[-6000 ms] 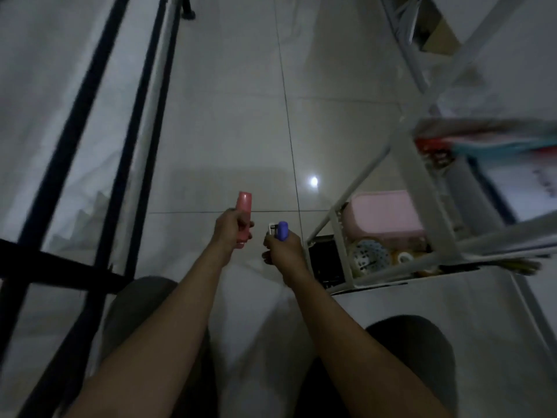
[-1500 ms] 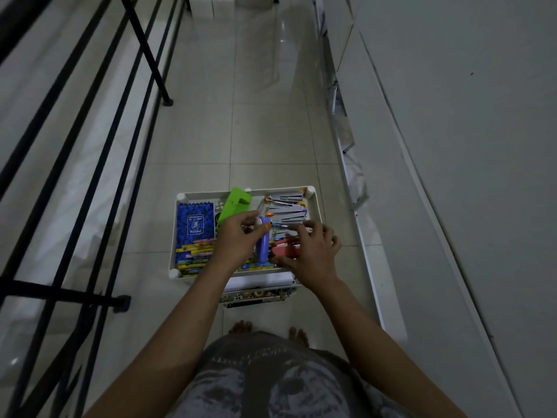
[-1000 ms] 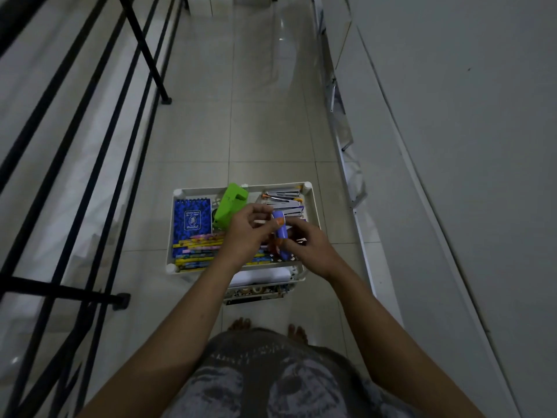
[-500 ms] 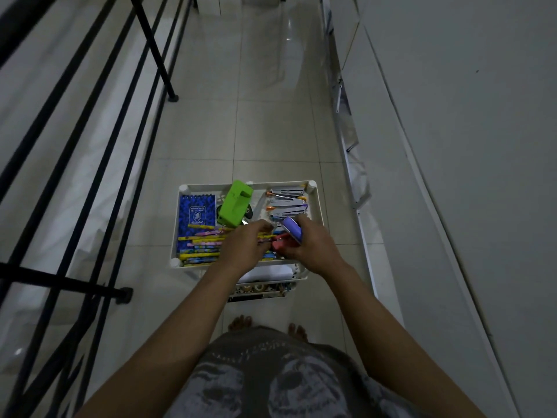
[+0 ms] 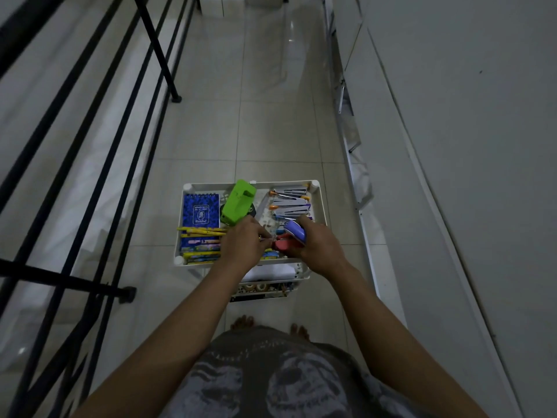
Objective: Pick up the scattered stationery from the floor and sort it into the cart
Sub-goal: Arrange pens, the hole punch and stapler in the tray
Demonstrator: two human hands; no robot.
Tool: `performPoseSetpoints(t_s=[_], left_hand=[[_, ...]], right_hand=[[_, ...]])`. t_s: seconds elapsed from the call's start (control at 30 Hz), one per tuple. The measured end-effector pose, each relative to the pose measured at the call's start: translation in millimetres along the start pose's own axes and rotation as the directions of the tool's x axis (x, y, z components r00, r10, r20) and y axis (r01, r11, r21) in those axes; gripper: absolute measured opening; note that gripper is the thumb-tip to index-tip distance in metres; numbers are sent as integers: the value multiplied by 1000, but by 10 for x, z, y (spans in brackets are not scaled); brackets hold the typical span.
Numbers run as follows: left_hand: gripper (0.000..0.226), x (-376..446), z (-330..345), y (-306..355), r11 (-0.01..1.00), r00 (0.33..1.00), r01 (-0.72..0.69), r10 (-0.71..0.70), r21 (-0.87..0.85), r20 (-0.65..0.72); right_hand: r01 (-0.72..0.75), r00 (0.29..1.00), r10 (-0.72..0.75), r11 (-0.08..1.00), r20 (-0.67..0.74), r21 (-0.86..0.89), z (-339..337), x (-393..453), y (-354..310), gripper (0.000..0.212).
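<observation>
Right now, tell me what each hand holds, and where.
Right hand grips a purple stapler and a pink one around their bodies. Left hand: cannot tell.

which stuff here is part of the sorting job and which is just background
Part of the job: white cart; purple stapler and pink stapler in the right hand; left hand; blue notepad; green hole punch; yellow pencils.

Just there: black railing; tiled floor; white wall.

Notebook (image 5: 201,211) left in cart (image 5: 320,203); staplers (image 5: 291,203) right.
</observation>
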State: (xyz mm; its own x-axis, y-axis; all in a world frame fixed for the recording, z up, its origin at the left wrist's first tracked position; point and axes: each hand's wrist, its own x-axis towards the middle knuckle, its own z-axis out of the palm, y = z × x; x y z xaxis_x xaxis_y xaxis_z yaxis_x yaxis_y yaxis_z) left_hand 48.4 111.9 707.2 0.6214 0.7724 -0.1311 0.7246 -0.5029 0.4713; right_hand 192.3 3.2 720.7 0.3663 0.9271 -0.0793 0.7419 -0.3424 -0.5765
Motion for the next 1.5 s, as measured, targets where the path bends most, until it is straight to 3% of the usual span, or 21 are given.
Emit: performPoseSetpoints(t_s=[0.23, 0.43, 0.5, 0.57, 0.63, 0.7, 0.87, 1.17, 1.37, 1.5], left_hand=[[19, 31, -73, -83, 1000, 996, -22, 23, -12, 89], [20, 6, -36, -119, 996, 999, -45, 47, -80, 24], [28, -5, -33, -99, 992, 999, -39, 41, -120, 13], [31, -12, -40, -66, 982, 997, -73, 73, -175, -5], [33, -12, -46, -27, 969, 990, -135, 139, -206, 5], [41, 3, -17, -1, 959, 982, -172, 185, -226, 39], [44, 48, 133, 34, 958, 976, -213, 218, -194, 9], [38, 23, 236, 23, 956, 969, -236, 219, -175, -114], [47, 16, 145, 26, 923, 989, -144, 130, -358, -64], [32, -29, 23, -24, 896, 973, -201, 137, -395, -184]], right_hand=[[-71, 997, 70, 995, -25, -68, 35, 57, -73, 43], [-30, 997, 21, 993, -77, -117, 126, 89, -78, 49], [-33, 995, 36, 999, -95, 30, 96, 57, -68, 41], [-50, 991, 85, 948, -99, 315, 10, 6, -66, 21], [-143, 982, 188, 780, -10, 609, -111, -56, -94, 9], [-221, 966, 252, 667, 64, 711, -164, -79, -43, 22], [-136, 986, 163, 734, 23, 666, -143, -136, 12, 18], [-59, 994, 105, 752, -30, 656, -70, -146, 51, 41], [-109, 960, 235, 814, -152, 570, -2, -24, -58, 44], [-153, 945, 271, 861, -183, 485, 28, 237, -227, 32]])
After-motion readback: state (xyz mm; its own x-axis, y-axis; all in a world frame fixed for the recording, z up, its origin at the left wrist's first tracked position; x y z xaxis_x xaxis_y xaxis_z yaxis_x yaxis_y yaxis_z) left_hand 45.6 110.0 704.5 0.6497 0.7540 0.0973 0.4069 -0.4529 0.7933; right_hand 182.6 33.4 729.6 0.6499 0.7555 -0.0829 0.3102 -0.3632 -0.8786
